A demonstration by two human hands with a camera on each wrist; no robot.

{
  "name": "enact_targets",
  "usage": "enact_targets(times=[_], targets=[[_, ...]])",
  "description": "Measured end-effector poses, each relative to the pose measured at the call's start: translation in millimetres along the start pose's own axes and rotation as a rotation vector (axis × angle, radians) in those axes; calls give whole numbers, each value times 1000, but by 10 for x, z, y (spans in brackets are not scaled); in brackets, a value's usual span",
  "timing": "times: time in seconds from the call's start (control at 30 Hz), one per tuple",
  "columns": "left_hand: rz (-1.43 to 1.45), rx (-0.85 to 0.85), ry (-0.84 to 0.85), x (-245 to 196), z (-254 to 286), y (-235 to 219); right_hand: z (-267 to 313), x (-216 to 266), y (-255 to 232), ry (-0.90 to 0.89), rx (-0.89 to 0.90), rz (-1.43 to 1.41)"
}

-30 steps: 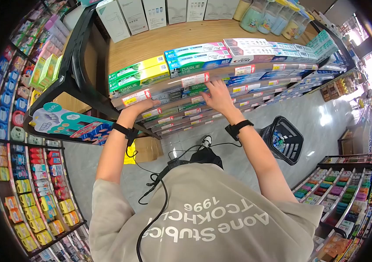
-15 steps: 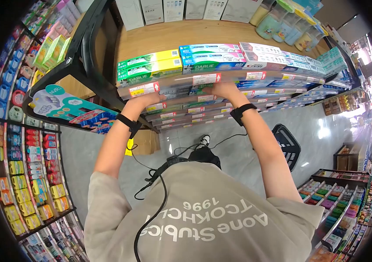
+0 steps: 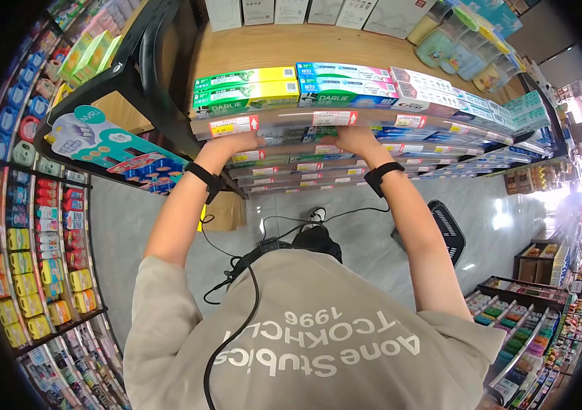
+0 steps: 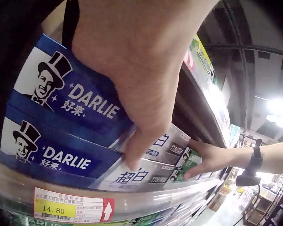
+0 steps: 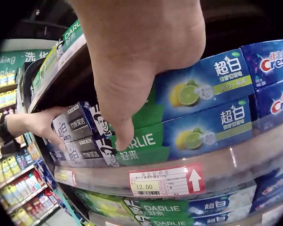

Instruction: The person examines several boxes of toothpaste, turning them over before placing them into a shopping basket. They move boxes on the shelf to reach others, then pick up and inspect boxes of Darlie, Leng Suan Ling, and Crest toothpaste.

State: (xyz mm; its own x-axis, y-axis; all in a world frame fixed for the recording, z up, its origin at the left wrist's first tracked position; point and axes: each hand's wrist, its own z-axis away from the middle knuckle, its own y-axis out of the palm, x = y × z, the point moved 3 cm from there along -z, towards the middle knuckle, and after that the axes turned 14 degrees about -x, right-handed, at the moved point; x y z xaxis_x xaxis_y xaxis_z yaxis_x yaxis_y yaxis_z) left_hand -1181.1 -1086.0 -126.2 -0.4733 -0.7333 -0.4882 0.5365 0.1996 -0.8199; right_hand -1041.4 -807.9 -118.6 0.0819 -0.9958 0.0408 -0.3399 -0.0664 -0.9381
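Wooden shelf (image 3: 284, 46) — hands (image 3: 231, 144) at boxes (image 4: 66, 157) — grey floor (image 3: 365, 240)

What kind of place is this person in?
Most likely a supermarket or similar shop: a price label on the shelf edge, stacked Darlie boxes, and a black shopping basket on the floor.

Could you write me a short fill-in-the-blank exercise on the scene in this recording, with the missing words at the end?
The left hand touches dark blue boxes branded ____.
The price on the tag below those boxes is ____.
The right hand touches boxes picturing fruit, above a tag with the price ____.
The basket on the floor is coloured ____.

Missing words: DARLIE; 14.80; 12.00; black
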Motion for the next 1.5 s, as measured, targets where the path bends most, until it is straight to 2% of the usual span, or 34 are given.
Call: enact_targets(times=[0.03,0.13,0.23,0.43,0.53,0.63,0.73,0.83,0.93,1.03,1.13,1.33,1.43,1.5], targets=[[8,9,-10,-28,22,-21,5,-16,37,26,45,-6],[-15,11,-13,-148,121,-123,19,0,17,-6,13,17],[-27,18,-24,-114,80,-88,19,11,105,54,113,21],[-60,21,-57,53,-113,84,24,77,47,-73,-36,86],[-39,15,-81,138,-154,146,25,74,37,-59,20,91],[2,29,-71,195,-175,185,4,42,46,-119,-133,54],[16,80,-62,175,-158,121,-62,13,-123,76,33,-153],[15,82,-63,56,-56,45,-101,51,-259,144,42,-195],[17,77,-69,59,-42,39,-93,40,-237,75,-84,-209],[33,74,-89,92,-69,102,-80,21,-227,121,-34,-240],[26,64,-88,89,-70,84,-85,27,-251,93,-42,-199],[-4,3,-83,113,-107,121,-41,-1,-150,1,-75,-56],[-33,-10,-46,82,-93,96,-32,3,-164,-72,-168,9],[-38,-15,-48,25,-38,42,-59,21,-227,5,-29,-35]])
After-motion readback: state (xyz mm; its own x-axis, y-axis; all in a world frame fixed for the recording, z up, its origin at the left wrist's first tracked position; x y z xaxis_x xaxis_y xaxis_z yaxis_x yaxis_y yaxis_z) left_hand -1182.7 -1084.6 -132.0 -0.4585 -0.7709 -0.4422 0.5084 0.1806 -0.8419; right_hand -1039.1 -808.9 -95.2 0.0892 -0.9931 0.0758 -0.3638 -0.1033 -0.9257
